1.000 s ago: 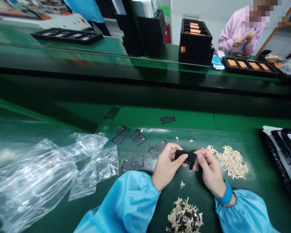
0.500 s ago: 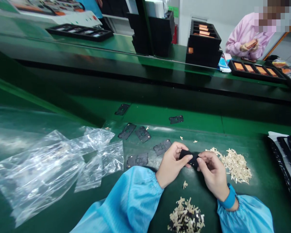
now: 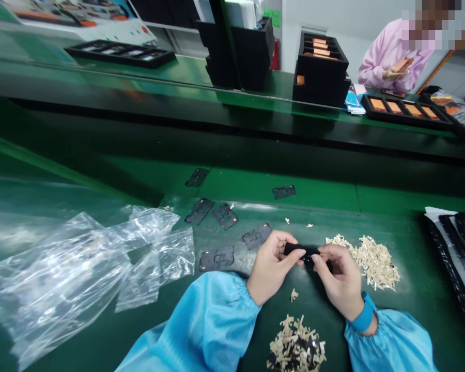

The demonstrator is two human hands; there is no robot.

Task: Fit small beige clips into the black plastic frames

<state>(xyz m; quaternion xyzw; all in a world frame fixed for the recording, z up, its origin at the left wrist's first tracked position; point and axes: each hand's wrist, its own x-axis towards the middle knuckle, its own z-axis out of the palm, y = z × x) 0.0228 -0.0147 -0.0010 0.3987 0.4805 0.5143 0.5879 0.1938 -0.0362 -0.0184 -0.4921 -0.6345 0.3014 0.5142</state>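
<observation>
Between my two hands, a little above the green bench, is a small black plastic plate (image 3: 301, 253). My left hand (image 3: 273, 266) pinches its left end, thumb on the near face. The fingers of my right hand (image 3: 341, 279) are closed on its right end, partly hiding it. Similar black plates lie to the left, the nearest being a flat plate (image 3: 257, 236) and another plate (image 3: 217, 257). Beyond my right hand spreads a pile of small cream-coloured pieces (image 3: 377, 262). Closer to me sits a second pile of such pieces (image 3: 297, 345), mixed with dark bits.
Crumpled clear plastic bags (image 3: 81, 274) cover the left of the bench. Black trays (image 3: 459, 253) stand at the right edge. Behind a raised ledge are stacked black boxes (image 3: 321, 72), a tray with orange items (image 3: 406, 111) and a person in a pink sleeve (image 3: 375, 57).
The black plate has tilted slightly, showing a narrower face, and my right thumb has shifted a little along it. The whole view has moved slightly.
</observation>
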